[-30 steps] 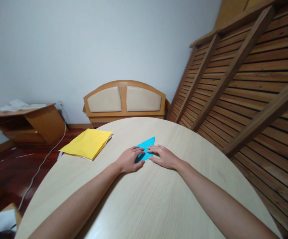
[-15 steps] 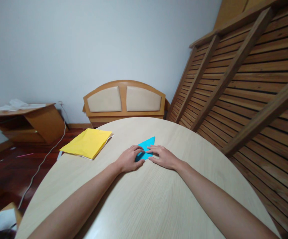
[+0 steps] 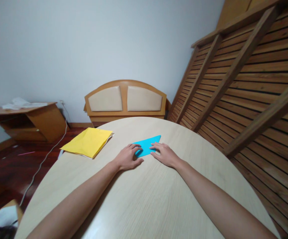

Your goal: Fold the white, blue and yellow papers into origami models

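Note:
A folded piece of bright blue paper (image 3: pixel 146 146) lies on the pale round table (image 3: pixel 144 199), its pointed corner toward the far right. My left hand (image 3: pixel 129 157) rests at the paper's left end, fingers curved over it and the thumb apart on the near side. At the right part of the paper, my right hand (image 3: pixel 166 154) has its fingertips on the surface, with the fingers spread. Both hands hide the paper's ends in part. Neither hand lifts it from the table.
Yellow paper sheets (image 3: pixel 88 142) lie in a stack near the table's left edge. Beyond the table stands a headboard (image 3: pixel 124 99). A slatted wooden bed frame (image 3: pixel 233 86) leans at the right. On the left are a low cabinet (image 3: pixel 44 121) and a white cable (image 3: pixel 43 161) on the floor.
My hands have moved apart along the blue paper, the right one slightly rightward. More of the paper's middle shows, and its pointed corner sits further right.

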### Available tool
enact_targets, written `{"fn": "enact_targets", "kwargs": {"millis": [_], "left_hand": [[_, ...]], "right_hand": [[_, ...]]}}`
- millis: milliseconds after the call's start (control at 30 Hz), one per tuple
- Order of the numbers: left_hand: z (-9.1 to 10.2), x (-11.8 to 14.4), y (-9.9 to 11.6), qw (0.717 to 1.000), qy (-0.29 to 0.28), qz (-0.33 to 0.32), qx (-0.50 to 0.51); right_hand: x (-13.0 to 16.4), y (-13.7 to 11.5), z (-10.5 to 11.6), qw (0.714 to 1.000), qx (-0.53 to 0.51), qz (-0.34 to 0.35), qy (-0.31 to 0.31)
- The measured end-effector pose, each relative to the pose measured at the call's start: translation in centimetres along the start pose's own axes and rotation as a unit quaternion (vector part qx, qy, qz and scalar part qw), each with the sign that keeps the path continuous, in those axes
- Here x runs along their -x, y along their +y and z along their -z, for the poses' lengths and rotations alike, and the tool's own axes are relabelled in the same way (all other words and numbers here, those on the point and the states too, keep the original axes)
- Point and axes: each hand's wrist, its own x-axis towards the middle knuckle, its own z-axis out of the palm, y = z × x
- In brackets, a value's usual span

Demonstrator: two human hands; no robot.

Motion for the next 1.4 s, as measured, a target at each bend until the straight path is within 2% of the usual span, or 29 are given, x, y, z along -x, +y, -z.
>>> {"fn": "enact_targets", "kwargs": {"millis": [467, 733, 1067, 1400], "left_hand": [[0.3, -0.2, 0.3, 1.0, -0.013, 0.004, 0.005], [0.6, -0.2, 0.6, 0.999, -0.023, 0.042, 0.005], [0.5, -0.4, 0.1, 0.995, -0.025, 0.074, -0.058], [1.1, -0.3, 0.4, 0.997, -0.014, 0.024, -0.068]], "right_hand": [[0.2, 0.3, 0.0, 1.0, -0.009, -0.005, -0.002], [0.2, 0.3, 0.1, 1.0, -0.008, 0.014, -0.005], [0.2, 0.4, 0.2, 0.999, -0.01, 0.043, -0.013], [0.2, 0.3, 0.1, 0.999, -0.015, 0.044, -0.01]]}}
